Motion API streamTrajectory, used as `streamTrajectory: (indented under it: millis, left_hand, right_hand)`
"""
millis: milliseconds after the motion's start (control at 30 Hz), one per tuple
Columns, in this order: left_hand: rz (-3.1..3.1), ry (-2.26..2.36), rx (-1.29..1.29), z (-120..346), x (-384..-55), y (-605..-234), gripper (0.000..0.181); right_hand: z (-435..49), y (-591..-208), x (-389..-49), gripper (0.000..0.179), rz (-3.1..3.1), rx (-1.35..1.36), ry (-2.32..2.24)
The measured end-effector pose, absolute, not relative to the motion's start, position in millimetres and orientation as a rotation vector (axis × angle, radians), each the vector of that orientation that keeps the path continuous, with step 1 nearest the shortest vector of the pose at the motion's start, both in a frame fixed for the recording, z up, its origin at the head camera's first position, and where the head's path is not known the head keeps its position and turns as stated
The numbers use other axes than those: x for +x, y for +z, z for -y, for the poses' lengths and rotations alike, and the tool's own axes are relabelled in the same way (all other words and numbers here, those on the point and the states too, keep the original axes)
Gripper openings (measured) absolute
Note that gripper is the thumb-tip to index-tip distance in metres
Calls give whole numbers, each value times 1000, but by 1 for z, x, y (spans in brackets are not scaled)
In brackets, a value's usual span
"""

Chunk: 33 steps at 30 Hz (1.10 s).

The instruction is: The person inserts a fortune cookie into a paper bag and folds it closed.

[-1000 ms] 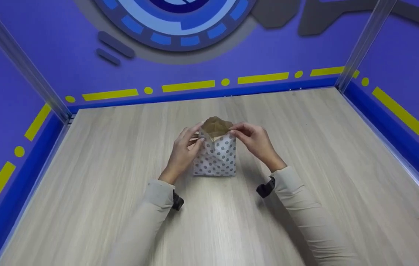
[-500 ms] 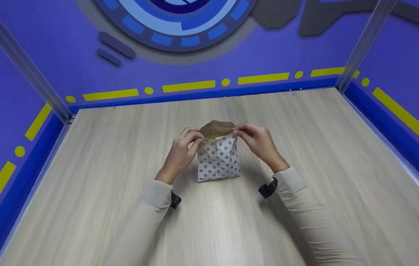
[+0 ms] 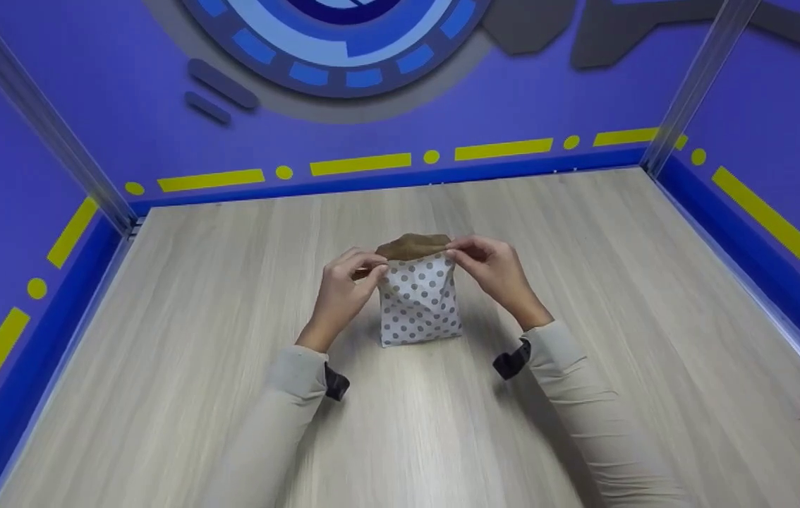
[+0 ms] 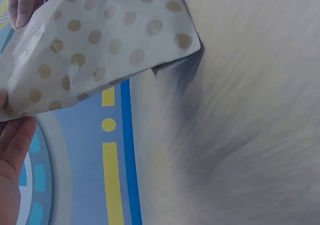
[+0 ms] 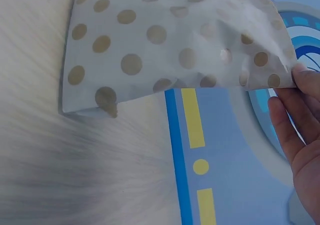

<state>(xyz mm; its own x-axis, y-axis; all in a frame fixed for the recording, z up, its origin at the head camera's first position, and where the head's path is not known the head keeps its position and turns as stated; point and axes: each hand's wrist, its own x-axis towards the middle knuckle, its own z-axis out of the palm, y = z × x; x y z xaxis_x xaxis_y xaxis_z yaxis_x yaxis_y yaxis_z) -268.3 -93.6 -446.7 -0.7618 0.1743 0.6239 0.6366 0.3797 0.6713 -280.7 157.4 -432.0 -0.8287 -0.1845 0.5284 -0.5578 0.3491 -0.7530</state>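
A white paper bag with brown polka dots stands on the table in the head view, its brown inside showing at the top. My left hand pinches the upper left corner of its mouth between thumb and fingers. At the opposite corner, my right hand pinches the rim the same way. The front edge is drawn nearly straight between both hands. In the left wrist view, the dotted paper bag rests with its bottom on the table. The right wrist view shows the thumb and fingers gripping the bag's corner.
The wood-grain table spreads around the bag. Blue-purple panels with yellow marks rise at the back and both sides, joined by metal corner posts. A black wrist camera sits on the right wrist.
The bag's mouth has gone from gaping to nearly flat, its front edge pulled straight. The bag has shifted slightly right and toward me. My left fingers have closed onto the corner.
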Motion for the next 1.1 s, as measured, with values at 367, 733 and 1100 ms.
streamTrajectory:
  millis: [367,733,1100]
  left_hand:
    - [2209,-1578,-503,87,-266,-447,35]
    - [2217,-2047,-468,88,-265,-445,38]
    - [2301,-2124,-316,83,-269,-452,36]
  right_hand:
    - [-152,-436,-278,39,2227,514,1962]
    - [-145,-440,-281,43,2368,512,2146]
    - [-139,-441,-282,30,2333,337,2195]
